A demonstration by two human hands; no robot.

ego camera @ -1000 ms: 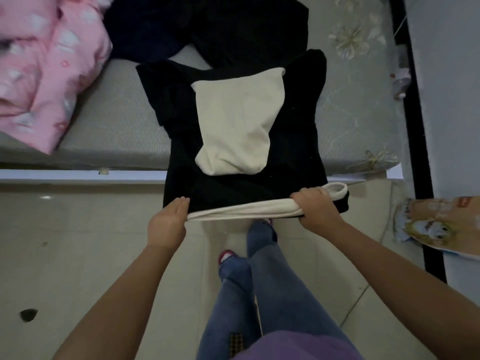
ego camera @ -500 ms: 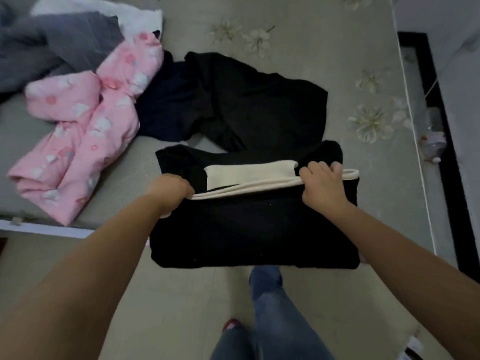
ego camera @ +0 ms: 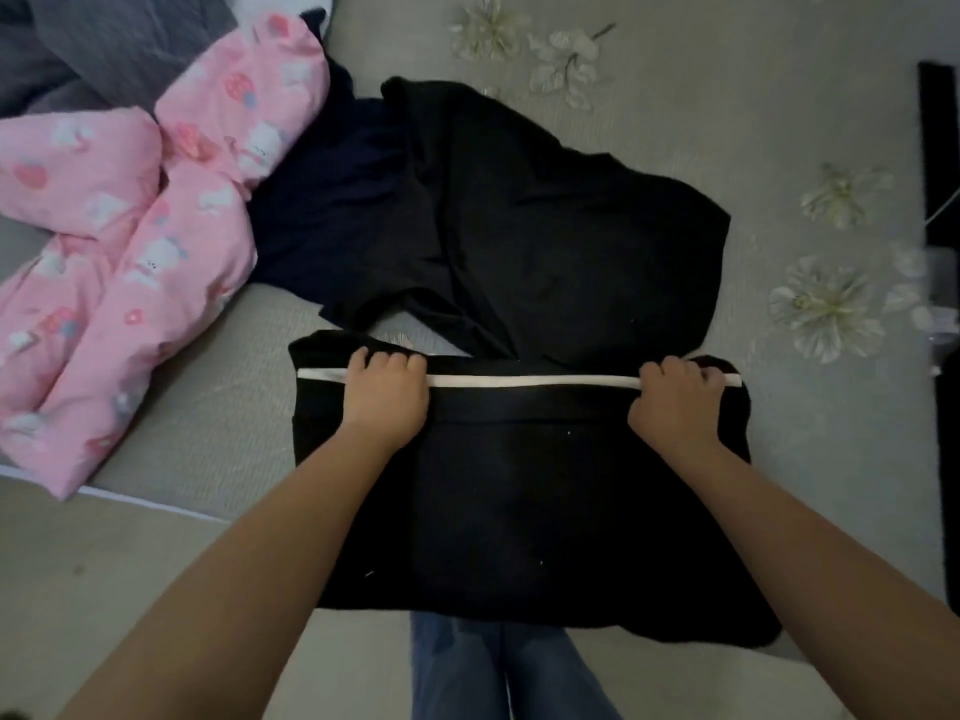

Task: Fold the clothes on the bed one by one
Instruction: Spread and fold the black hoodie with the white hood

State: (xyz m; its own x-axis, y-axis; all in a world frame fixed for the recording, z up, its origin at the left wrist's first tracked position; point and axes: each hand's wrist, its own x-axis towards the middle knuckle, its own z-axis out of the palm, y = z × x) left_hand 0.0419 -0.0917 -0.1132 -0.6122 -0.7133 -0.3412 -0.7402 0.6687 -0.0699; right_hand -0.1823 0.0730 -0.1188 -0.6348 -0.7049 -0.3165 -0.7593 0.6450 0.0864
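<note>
A black garment (ego camera: 519,501) with a cream hem band (ego camera: 530,380) lies folded in half at the near edge of the bed, its lower part hanging over the edge. My left hand (ego camera: 387,394) grips the cream band near its left end. My right hand (ego camera: 678,402) grips it near the right end. Both sets of fingers curl over the band and press it down at the garment's far edge. The cream panel seen earlier is hidden under the fold.
A second black garment (ego camera: 545,220) lies crumpled just beyond, over a dark navy one (ego camera: 332,200). A pink printed quilted piece (ego camera: 135,241) lies at the left, grey fabric (ego camera: 104,39) behind it. The grey flowered bedsheet (ego camera: 727,96) shows to the right.
Both hands carried the cream hem away from me over the garment, covering the cream panel and laying the hem at the far edge. The camera tilted up toward the bed.
</note>
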